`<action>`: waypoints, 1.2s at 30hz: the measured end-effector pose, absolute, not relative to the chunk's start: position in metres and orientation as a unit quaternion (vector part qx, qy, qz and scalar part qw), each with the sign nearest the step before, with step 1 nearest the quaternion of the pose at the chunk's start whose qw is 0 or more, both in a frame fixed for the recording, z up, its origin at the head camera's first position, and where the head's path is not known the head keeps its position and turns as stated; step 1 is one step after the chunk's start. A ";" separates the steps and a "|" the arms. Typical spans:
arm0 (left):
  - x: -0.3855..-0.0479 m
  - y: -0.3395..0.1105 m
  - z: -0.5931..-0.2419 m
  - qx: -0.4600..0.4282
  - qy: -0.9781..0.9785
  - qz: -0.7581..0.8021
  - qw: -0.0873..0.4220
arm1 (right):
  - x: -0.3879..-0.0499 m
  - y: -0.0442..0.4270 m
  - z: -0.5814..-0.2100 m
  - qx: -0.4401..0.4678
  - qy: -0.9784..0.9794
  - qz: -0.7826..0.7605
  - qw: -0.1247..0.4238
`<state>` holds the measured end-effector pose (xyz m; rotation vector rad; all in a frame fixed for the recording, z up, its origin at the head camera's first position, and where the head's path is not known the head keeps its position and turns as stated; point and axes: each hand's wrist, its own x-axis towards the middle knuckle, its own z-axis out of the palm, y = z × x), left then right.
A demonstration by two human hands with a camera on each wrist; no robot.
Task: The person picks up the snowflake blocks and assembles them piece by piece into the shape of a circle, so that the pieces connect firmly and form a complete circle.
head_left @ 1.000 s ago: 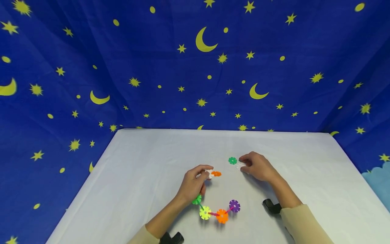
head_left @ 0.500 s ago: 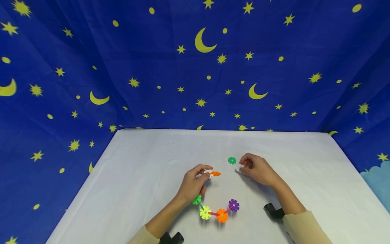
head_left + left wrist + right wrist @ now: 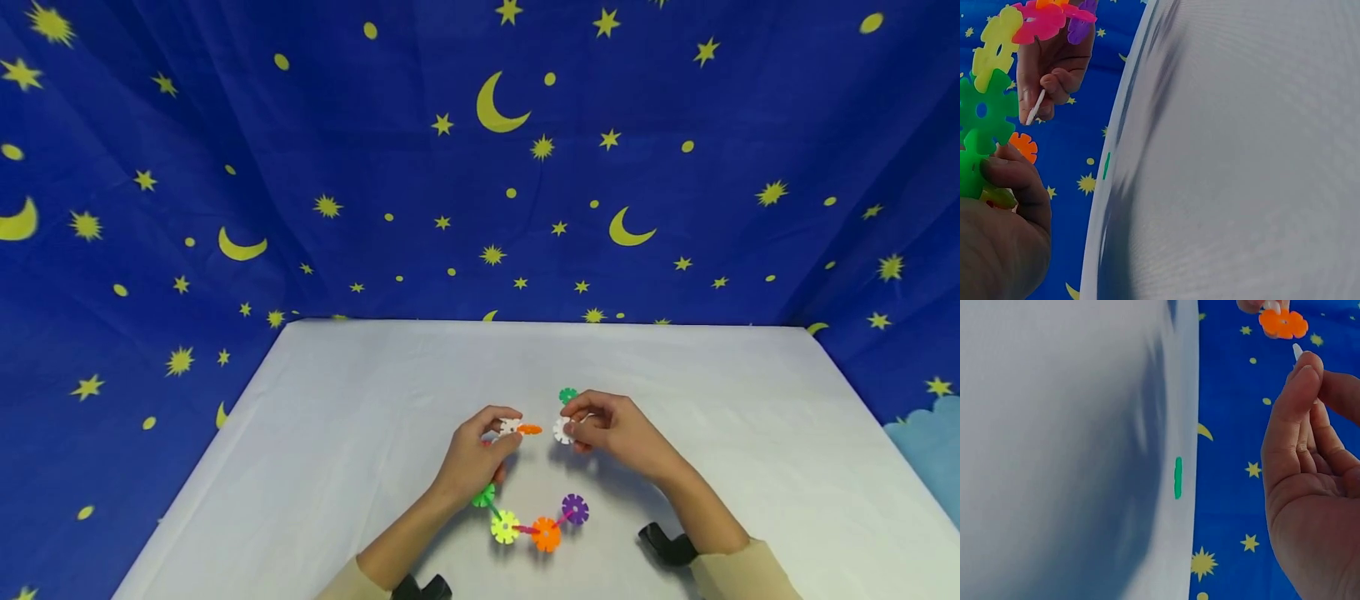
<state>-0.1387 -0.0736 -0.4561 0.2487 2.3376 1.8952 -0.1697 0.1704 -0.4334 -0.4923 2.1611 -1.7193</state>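
My left hand (image 3: 472, 454) pinches a chain of slotted snowflake discs between thumb and fingers. At the fingertips a white disc (image 3: 509, 427) carries an orange disc (image 3: 530, 430), turned nearly edge-on. Below the hand hang more linked discs: green (image 3: 988, 109), yellow (image 3: 985, 59), pink (image 3: 1041, 22), a second orange (image 3: 547, 537) and purple (image 3: 576, 509) at the end. The palm hides part of the chain. To the right, my right hand (image 3: 618, 429) pinches a loose white disc (image 3: 562, 430), a small gap away from the orange disc.
A single green disc (image 3: 567, 395) lies on the white-covered table (image 3: 390, 400), just beyond my right fingers. Black devices (image 3: 667, 546) sit under both wrists. Behind the table hangs a blue curtain (image 3: 420, 167) with yellow stars and moons.
My right hand has lifted the white disc from beside the green one and brought it left and nearer, toward the orange disc. The left hand stays nearly in place, its white disc slightly turned.
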 end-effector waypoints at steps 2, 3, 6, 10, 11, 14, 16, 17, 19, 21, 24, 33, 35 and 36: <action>-0.139 -0.074 -0.458 0.084 0.776 0.622 0.058 | -0.169 0.168 -0.432 -0.174 0.757 -0.606 0.171; -0.139 -0.074 -0.458 0.085 0.775 0.623 0.059 | -0.168 0.167 -0.432 -0.175 0.757 -0.606 0.172; -0.139 -0.073 -0.458 0.088 0.771 0.627 0.067 | -0.166 0.166 -0.431 -0.173 0.758 -0.604 0.174; -0.140 -0.073 -0.457 0.091 0.769 0.629 0.073 | -0.166 0.164 -0.433 -0.173 0.758 -0.605 0.172; -0.140 -0.072 -0.457 0.092 0.769 0.629 0.074 | -0.166 0.163 -0.434 -0.174 0.756 -0.607 0.173; -0.140 -0.073 -0.457 0.093 0.769 0.628 0.075 | -0.165 0.162 -0.435 -0.176 0.753 -0.609 0.174; -0.140 -0.073 -0.458 0.094 0.768 0.629 0.077 | -0.165 0.161 -0.436 -0.177 0.754 -0.607 0.175; -0.139 -0.073 -0.458 0.096 0.770 0.627 0.076 | -0.165 0.161 -0.436 -0.178 0.757 -0.605 0.175; -0.139 -0.073 -0.458 0.099 0.770 0.626 0.073 | -0.164 0.160 -0.436 -0.180 0.763 -0.596 0.174; -0.139 -0.072 -0.459 0.104 0.770 0.626 0.069 | -0.164 0.159 -0.437 -0.186 0.770 -0.586 0.171; -0.138 -0.072 -0.459 0.111 0.767 0.629 0.067 | -0.164 0.159 -0.438 -0.190 0.775 -0.579 0.166; -0.137 -0.072 -0.459 0.116 0.764 0.630 0.081 | -0.161 0.156 -0.437 -0.191 0.785 -0.570 0.151; -0.137 -0.072 -0.459 0.121 0.762 0.630 0.090 | -0.160 0.156 -0.436 -0.193 0.789 -0.566 0.144; -0.137 -0.072 -0.459 0.125 0.760 0.630 0.095 | -0.159 0.155 -0.436 -0.193 0.790 -0.564 0.141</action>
